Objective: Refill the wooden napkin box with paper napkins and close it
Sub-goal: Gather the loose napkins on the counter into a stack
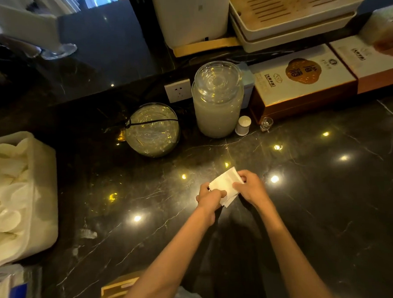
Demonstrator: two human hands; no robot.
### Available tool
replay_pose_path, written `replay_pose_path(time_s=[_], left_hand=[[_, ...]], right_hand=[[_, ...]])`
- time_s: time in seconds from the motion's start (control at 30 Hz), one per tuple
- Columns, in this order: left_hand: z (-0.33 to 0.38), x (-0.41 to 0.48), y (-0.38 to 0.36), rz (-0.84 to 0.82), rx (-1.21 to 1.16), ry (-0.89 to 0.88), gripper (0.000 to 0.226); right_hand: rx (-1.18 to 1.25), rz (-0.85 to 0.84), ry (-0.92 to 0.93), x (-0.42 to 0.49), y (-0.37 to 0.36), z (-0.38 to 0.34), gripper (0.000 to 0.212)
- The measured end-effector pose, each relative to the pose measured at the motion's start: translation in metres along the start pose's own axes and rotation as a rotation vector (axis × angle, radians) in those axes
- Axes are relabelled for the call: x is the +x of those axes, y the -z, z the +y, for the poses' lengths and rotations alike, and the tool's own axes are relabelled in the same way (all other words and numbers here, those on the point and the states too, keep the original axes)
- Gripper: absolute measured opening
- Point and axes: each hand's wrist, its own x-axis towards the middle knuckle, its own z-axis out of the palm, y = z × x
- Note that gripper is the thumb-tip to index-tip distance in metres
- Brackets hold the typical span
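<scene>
Both hands hold a small stack of white paper napkins (224, 185) just above the dark marble counter (330, 198). My left hand (208, 197) grips the stack's near left corner. My right hand (248, 187) pinches its right edge. The wooden napkin box (116, 289) sits at the bottom edge of the view, partly hidden under my left forearm; I cannot tell whether its lid is on. A napkin package (9, 295) with a blue stripe lies at the bottom left corner.
A white bin of round white pads (39, 170) stands at left. Behind the hands are a glass bowl (152, 129), a tall lidded glass jar (218, 102), a small white shaker (243, 125), a tiny glass (266, 123), and printed boxes (301, 81). Stacked trays (293, 18) sit far right.
</scene>
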Motion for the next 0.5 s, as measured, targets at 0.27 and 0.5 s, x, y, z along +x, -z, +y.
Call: replay_pose_path(time_s=[0.27,0.5], left_hand=[[-0.056,-0.068,0.059,-0.193,0.131,-0.145,0.047],[-0.111,-0.121,0.085,-0.167,0.275,-0.45,0.026]], right_hand=[[0.642,-0.213,0.004,-0.113,0.002,0.041,0.031],[0.56,-0.15,0.089,-0.186,-0.013,0.07,0.027]])
